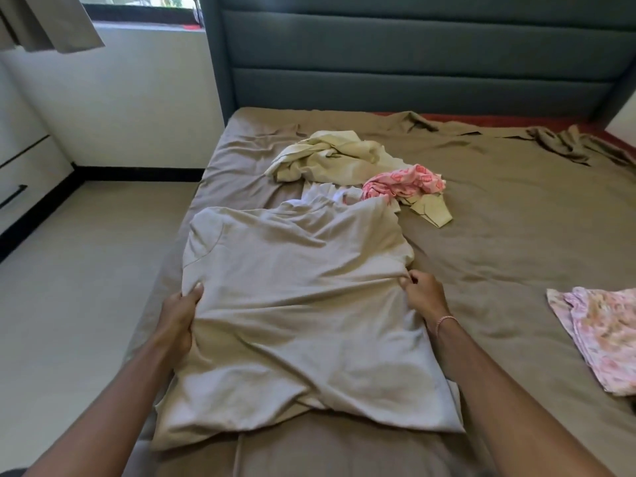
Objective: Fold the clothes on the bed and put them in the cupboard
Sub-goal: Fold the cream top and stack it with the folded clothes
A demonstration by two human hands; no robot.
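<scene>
A large beige T-shirt point(296, 297) lies spread on the near left part of the bed point(499, 242), collar away from me. My left hand point(180, 315) grips its left edge at mid-length. My right hand point(425, 294) pinches the cloth at its right edge, level with the left hand. The shirt's right side looks folded inward. Beyond the collar lies a crumpled cream garment point(327, 156), a pink patterned garment point(406, 184) and a bit of white cloth point(323, 192).
A folded pink floral garment point(602, 335) lies at the bed's right edge. The grey padded headboard point(413, 56) stands at the back. Left of the bed are bare floor point(75, 287) and a white drawer unit point(20, 180). The brown sheet is rumpled at the far right.
</scene>
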